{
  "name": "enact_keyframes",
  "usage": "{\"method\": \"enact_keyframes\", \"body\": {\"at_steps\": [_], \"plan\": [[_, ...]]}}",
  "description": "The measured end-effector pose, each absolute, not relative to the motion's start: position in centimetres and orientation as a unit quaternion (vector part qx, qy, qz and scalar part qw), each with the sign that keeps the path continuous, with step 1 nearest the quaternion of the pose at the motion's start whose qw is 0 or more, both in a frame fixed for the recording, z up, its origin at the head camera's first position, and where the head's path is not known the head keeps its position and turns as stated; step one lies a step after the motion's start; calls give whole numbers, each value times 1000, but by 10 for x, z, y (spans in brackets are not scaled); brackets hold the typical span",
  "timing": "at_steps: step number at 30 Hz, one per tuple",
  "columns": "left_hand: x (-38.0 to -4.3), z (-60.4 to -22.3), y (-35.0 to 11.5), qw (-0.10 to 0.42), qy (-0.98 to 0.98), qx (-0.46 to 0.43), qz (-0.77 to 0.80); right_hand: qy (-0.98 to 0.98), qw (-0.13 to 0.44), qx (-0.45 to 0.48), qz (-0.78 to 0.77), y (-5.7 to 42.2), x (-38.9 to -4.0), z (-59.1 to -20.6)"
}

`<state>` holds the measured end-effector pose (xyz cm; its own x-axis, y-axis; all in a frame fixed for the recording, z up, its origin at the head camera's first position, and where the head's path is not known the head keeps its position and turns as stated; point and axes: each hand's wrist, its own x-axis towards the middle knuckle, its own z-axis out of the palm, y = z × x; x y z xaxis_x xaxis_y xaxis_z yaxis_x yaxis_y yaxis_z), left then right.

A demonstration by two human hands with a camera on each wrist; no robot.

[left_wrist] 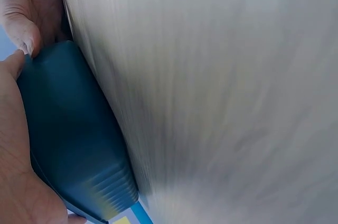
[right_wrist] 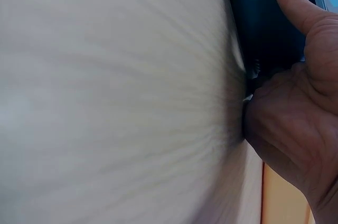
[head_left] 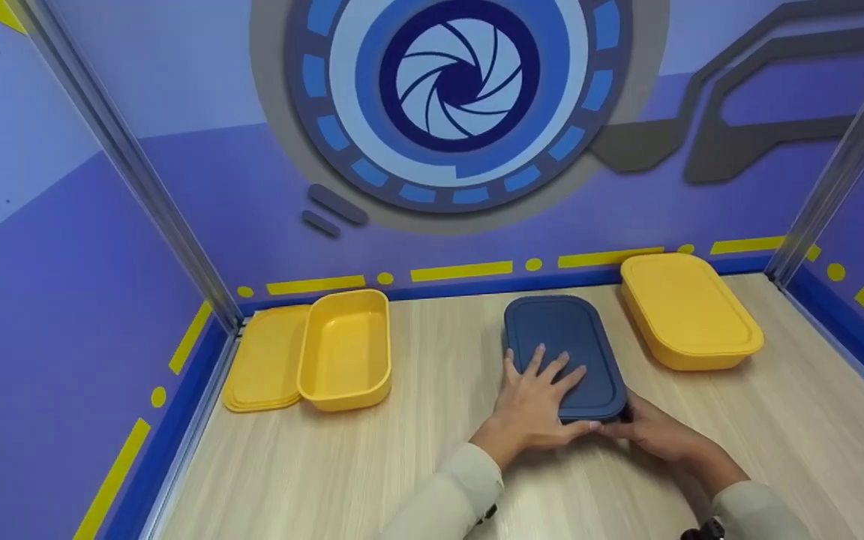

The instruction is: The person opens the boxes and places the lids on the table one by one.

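A dark blue lidded food container [head_left: 556, 322] stands on the table in front of me in the head view. My left hand [head_left: 533, 405] lies across its lid with fingers spread, the thumb reaching the near edge. At the near right corner, my right hand [head_left: 661, 431] grips the container, its thumb against the near side; its other fingers are mostly hidden along the right side. The left wrist view shows the container's ribbed side wall [left_wrist: 113, 187] close to the tabletop. In the right wrist view, the right thumb lies along the dark wall [right_wrist: 259, 23].
An uncovered yellow container [head_left: 346, 352] is at the left, beside yellow lids [head_left: 263, 360] that appear stacked. To the right sits a yellow lidded container [head_left: 691, 307]. Printed purple-blue panels [head_left: 462, 247] with metal corner posts enclose the wooden table [head_left: 432, 375] at the back and sides.
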<state>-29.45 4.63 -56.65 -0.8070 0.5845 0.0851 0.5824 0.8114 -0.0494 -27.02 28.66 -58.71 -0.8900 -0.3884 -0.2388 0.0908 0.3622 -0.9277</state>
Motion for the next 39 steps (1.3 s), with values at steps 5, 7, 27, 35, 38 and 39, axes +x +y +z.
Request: {"method": "enact_keyframes", "body": {"at_steps": [5, 7, 27, 35, 38, 39], "plan": [[-294, -568, 46, 43, -951, -306, 8, 795, 215, -91, -559, 286, -270, -588], [-294, -567, 46, 44, -951, -306, 6, 798, 211, -96, -556, 286, -269, -588], [-294, -567, 46, 51, -951, -304, 10, 799, 213, -101, -553, 287, -270, -588], [-293, -566, 46, 54, -951, -303, 8, 794, 221, -87, -560, 287, -270, -589], [-293, -566, 46, 55, -951, -303, 9, 789, 219, -92, -566, 287, -270, -589], [-294, -566, 46, 56, -951, -302, 10, 788, 218, -94, -568, 287, -270, -590]]}}
